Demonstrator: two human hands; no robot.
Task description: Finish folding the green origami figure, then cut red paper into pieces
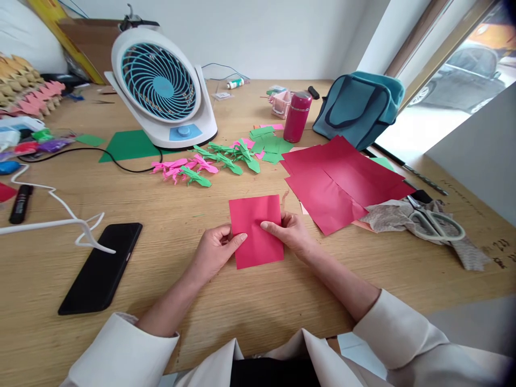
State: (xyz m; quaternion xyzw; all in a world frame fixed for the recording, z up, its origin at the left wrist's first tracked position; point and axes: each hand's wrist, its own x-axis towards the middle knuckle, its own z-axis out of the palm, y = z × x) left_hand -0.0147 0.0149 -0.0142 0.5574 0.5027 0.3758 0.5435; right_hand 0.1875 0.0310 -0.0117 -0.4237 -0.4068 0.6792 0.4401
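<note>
Fingers (239,242) of left hand (210,252) and right hand (297,235) nearly closed, pinching red sheet (258,212) by opposite sides, thumbs (272,229) on top; sheet near middle of desk (242,303), back from front edge; uneven thumb pull could crease or tear it

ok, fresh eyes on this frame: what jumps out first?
The small red paper sheet, front and centre, held between the left hand and right hand. Next, the white-and-blue desk fan, back left, and the larger red sheets to the right, in front of the teal bag.
</note>
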